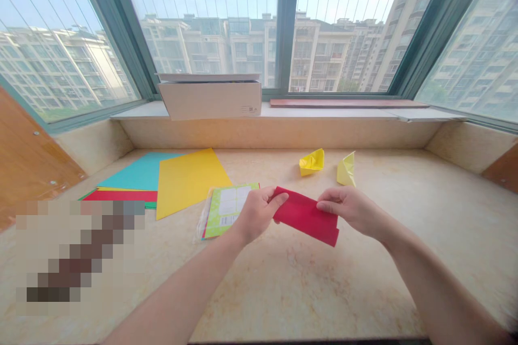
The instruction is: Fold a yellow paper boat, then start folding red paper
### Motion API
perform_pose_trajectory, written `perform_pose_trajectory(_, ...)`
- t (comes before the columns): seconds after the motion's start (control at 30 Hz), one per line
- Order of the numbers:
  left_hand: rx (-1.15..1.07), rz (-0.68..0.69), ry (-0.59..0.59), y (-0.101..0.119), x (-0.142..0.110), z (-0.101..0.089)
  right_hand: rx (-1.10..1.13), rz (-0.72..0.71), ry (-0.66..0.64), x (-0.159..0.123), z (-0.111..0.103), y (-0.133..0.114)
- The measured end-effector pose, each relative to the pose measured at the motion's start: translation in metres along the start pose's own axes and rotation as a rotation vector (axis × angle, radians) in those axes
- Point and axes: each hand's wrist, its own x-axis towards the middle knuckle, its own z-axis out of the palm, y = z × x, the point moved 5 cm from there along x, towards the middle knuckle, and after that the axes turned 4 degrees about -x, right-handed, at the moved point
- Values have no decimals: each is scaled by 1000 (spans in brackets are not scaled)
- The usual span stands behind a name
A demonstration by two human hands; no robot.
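Note:
A folded red sheet of paper [306,216] is held just above the beige stone counter [283,280], tilted down to the right. My left hand [254,213] pinches its left end between thumb and fingers. My right hand [351,207] grips its upper right edge, fingers closed over the fold. Two folded yellow paper shapes [312,161] [346,170] stand on the counter just beyond my hands.
Loose coloured sheets lie at the left: yellow [186,179], teal [137,172], red [121,195]. A clear packet with a green printed card [226,209] sits beside my left hand. A white cardboard box [210,96] rests on the window ledge. A blurred patch covers the lower left.

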Motion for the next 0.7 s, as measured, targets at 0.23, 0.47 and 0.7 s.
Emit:
perform_pose_trajectory(0.23, -30, -6, 219, -6, -3, -4, 102, -64, -12, -1, 2, -10)
perform_pose_trajectory(0.47, -144, 8, 324, -4, -8, 0, 320, -24, 80, 8, 14, -1)
perform_pose_trajectory(0.7, -222, 2, 298, -6, -6, 3, 376, -22, 195, 12, 13, 7)
